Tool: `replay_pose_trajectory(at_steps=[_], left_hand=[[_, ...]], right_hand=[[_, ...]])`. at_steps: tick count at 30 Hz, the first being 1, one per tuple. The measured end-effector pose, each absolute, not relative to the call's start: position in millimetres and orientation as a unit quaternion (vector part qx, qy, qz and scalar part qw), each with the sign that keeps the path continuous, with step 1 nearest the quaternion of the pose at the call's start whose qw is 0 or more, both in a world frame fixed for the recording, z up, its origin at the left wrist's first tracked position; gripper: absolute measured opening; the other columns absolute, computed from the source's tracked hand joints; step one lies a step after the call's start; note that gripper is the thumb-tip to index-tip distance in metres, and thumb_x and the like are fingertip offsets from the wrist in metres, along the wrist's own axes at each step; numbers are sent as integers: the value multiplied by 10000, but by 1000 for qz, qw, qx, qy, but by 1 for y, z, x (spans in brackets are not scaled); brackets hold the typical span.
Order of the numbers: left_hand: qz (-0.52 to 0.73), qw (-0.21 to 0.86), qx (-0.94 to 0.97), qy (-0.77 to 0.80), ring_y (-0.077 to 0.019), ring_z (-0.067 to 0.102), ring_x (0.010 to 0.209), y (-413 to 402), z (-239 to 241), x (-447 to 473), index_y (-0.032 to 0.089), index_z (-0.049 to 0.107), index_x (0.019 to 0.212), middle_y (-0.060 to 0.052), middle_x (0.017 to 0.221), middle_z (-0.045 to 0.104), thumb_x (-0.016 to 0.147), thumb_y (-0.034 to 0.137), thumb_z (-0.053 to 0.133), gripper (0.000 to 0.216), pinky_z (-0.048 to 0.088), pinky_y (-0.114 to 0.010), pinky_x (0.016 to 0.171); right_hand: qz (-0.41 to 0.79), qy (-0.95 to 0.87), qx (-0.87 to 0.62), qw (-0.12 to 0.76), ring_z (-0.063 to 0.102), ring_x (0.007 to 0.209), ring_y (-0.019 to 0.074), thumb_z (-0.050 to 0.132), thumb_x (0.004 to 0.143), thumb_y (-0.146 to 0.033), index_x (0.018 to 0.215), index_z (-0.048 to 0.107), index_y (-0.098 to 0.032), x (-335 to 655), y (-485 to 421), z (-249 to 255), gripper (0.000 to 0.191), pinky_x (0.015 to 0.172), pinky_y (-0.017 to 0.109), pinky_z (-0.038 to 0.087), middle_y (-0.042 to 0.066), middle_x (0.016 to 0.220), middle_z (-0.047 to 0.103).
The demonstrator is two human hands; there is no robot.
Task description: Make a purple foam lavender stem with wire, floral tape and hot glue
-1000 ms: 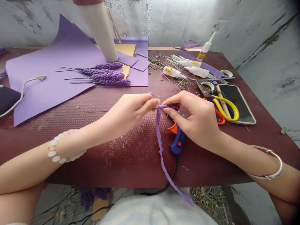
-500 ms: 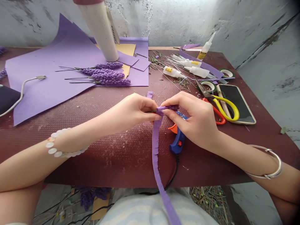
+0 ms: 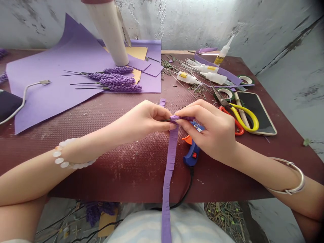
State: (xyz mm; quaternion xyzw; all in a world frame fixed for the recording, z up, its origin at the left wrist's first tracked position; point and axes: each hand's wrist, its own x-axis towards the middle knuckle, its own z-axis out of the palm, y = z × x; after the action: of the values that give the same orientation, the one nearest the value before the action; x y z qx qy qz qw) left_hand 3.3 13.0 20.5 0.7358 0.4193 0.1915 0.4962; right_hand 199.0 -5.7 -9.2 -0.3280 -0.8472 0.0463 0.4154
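Purple's totally shared by the strip (image 3: pixel 172 148), flower spikes (image 3: pixel 117 82) and big sheet (image 3: pixel 50 77), while blue-and-orange is worn by the glue gun (image 3: pixel 189 158), yellow-and-red by the scissors (image 3: pixel 236 107), pale-specked maroon by the bench (image 3: pixel 141 168).

Left hand (image 3: pixel 153 116) and right hand (image 3: pixel 214 125) pinch purple strip (image 3: pixel 170 158); glue gun (image 3: pixel 192 153) near right hand; scissors (image 3: pixel 223 101) partly over phone (image 3: pixel 265 116).

One left hand (image 3: pixel 152 116), one right hand (image 3: pixel 215 125) and one hanging strip (image 3: pixel 171 152) were seen. Four bottles (image 3: pixel 186 77), two tape rolls (image 3: pixel 231 93), one phone (image 3: pixel 263 113), one glue gun (image 3: pixel 191 153), two bracelets (image 3: pixel 64 164) and one pair of scissors (image 3: pixel 227 104) were counted.
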Motion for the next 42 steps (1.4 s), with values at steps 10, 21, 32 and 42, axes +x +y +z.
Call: replay_pose_trajectory(at_steps=[10, 21, 32, 42], left_hand=[[217, 411, 776, 426, -184, 653, 719, 8, 19, 5, 157, 738, 774, -18, 734, 707, 836, 296, 602, 203, 517, -261, 603], [170, 538, 717, 410, -157, 656, 801, 16, 21, 1, 136, 739, 898, -35, 857, 741, 835, 244, 614, 177, 511, -263, 746], [174, 601, 687, 370, -158, 655, 866, 19, 24, -5, 155, 743, 981, -44, 916, 740, 908, 298, 547, 254, 507, -252, 772], [193, 538, 711, 410, -93, 638, 700, 20, 23, -1, 154, 741, 867, -8, 799, 735, 864, 206, 608, 143, 484, -178, 636]], right_hand=[[55, -833, -359, 418, 645, 797, 165, 583, 889, -151, 921, 634, -233, 197, -9, -8, 102, 719, 293, 521, 26, 856, 681], [8, -856, -291, 427, 649, 842, 162, 579, 883, -92, 965, 622, -205, 199, -5, -11, 147, 747, 287, 544, 65, 890, 665], [-7, -861, -263, 434, 637, 821, 161, 584, 861, -46, 951, 644, -180, 203, -3, -16, 173, 715, 301, 561, 81, 904, 661], [5, -875, -247, 417, 641, 919, 198, 610, 818, -66, 971, 637, -205, 205, -3, -12, 208, 811, 359, 558, 87, 989, 660]])
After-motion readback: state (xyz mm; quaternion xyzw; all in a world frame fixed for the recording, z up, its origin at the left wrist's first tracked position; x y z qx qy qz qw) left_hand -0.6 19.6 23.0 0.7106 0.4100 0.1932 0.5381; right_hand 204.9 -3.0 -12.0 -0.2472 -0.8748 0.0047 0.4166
